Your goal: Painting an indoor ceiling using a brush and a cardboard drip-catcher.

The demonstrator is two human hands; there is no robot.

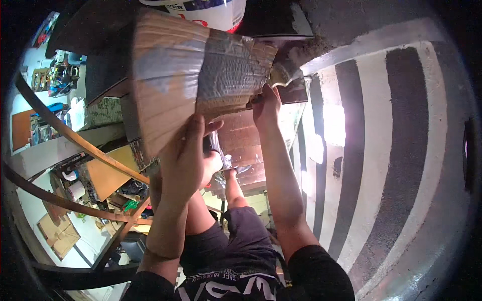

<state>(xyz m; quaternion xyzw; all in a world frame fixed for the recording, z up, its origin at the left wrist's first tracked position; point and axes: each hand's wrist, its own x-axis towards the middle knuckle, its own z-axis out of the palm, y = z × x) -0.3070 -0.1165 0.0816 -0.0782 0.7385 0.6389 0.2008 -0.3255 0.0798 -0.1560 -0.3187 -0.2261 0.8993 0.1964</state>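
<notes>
The taped cardboard piece (pixel 163 78) is up in the top middle of the frame, tilted, its broad end toward the upper left and its narrow, ragged end toward the right. The right hand (pixel 267 106) has its fingers closed on the lower corner of that ragged end. The left hand (pixel 183 158) touches the lower edge, thumb against it and fingers partly curled; how firmly they pinch, I cannot tell.

It is probably light for its size. The ridges look likely to stiffen it along their length yet let it bend across them, and the shiny tape (pixel 228 70) may feel slick. The torn right end seems weakest and could rip if pulled. A sounder hold would be the lower edge near the grey band, with the broad end supported from below.
</notes>
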